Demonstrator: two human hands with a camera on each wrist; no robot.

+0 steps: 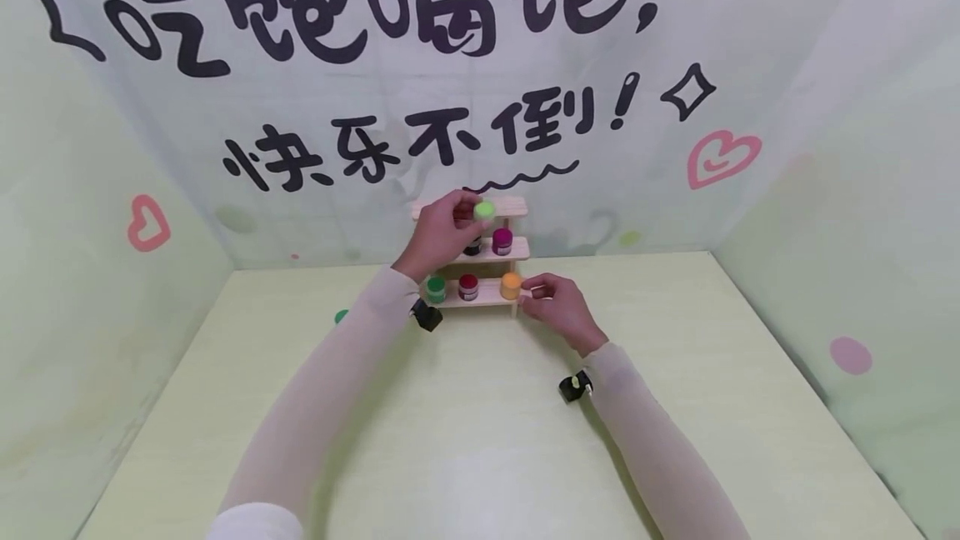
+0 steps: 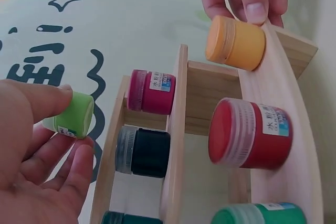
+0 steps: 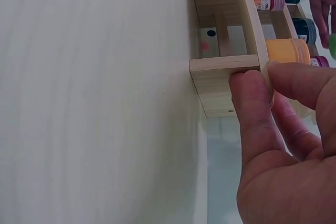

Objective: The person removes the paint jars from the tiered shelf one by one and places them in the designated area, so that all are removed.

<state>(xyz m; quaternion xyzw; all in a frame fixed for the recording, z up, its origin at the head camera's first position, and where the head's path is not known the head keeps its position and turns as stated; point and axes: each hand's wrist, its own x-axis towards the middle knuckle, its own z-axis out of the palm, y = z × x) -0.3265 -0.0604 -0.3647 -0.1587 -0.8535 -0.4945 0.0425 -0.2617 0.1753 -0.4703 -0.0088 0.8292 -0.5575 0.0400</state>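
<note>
the left hand (image 1: pixel 446 232) pinches a light green paint jar (image 2: pixel 80 115) between thumb and fingers, held up near the top shelf (image 1: pixel 513 207) of a three-tier wooden rack and apart from that board. a loosened pinch, or a bump against the board, could drop it onto the magenta paint jar (image 1: pixel 502 242) and the dark paint jar (image 2: pixel 149 150) on the middle shelf (image 1: pixel 491 256). the right hand (image 1: pixel 561 308) pinches the right end of the bottom shelf (image 1: pixel 490 294), just beside the orange paint jar (image 1: pixel 511 285); a careless thumb might nudge that jar, and a tug on the board could shift the whole rack and topple what it bears. farther left stand the red paint jar (image 1: pixel 468 287) and the green paint jar (image 1: pixel 436 289). the black wrist camera (image 1: pixel 427 316) hangs close by the green one, so a leftward or downward swing of that arm might knock it
</note>
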